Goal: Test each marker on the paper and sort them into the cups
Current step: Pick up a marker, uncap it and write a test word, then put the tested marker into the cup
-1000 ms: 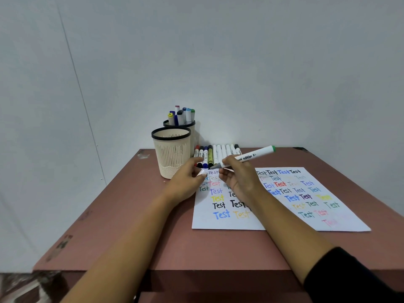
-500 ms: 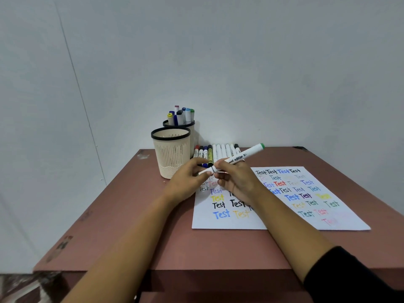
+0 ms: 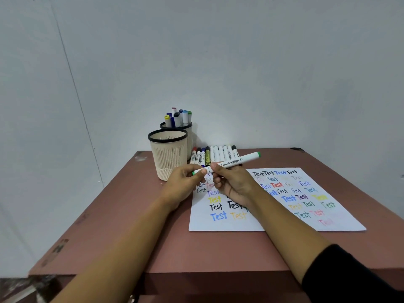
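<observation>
A white marker with green ends [image 3: 235,162] is held above the paper's far left corner, tilted up to the right. My right hand [image 3: 235,184] grips its barrel. My left hand [image 3: 183,184] pinches the marker's left end cap. The white paper [image 3: 271,217] carries many coloured "Test" words. A beige cup with a black rim [image 3: 168,156] stands just left of my hands; I see no markers in it. Behind it a second cup [image 3: 189,136] holds several markers. A row of several markers [image 3: 215,155] lies on the table behind my hands.
The reddish-brown table [image 3: 153,243] stands in a corner of white walls. Its front edge [image 3: 196,273] is close to me, and its left edge drops off beside the cups.
My left hand has closed on the marker's left end, where the cap now sits. The marker has shifted a little left and lies flatter than a second ago.
</observation>
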### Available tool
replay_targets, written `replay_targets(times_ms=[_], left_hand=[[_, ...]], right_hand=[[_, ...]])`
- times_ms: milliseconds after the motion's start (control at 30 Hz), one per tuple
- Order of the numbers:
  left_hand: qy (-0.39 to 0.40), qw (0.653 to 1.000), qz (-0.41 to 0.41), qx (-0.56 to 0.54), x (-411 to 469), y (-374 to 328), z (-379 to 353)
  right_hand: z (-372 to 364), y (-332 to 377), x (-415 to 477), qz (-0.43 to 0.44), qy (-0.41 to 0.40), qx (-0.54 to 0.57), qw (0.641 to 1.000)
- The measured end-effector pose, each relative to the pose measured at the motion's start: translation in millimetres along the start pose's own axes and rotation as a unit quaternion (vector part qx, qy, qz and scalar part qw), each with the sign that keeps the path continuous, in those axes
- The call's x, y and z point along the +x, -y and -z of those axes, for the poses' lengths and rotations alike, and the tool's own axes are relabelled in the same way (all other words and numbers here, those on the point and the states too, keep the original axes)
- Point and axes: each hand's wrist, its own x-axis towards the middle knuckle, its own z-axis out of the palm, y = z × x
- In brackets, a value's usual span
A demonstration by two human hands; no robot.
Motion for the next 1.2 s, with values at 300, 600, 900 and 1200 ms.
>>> replay_targets(times_ms=[300,600,900,1200], left_hand=[[-0.037,0.973,0.032,-0.225,2,-10,-2],[-0.164,0.973,-0.045,-0.154,25,-54,29],[-0.274,0.952,-0.123,0.062,91,-117,95],[-0.252,0.936,-0.087,0.230,145,-105,106]], right_hand=[[-6,5,-6,-0.003,0.013,0.066,0.998],[6,10,-1,0.106,-0.181,-0.004,0.978],[5,-11,9,0.118,-0.207,-0.301,0.923],[3,-10,6,0.120,-0.198,-0.320,0.918]])
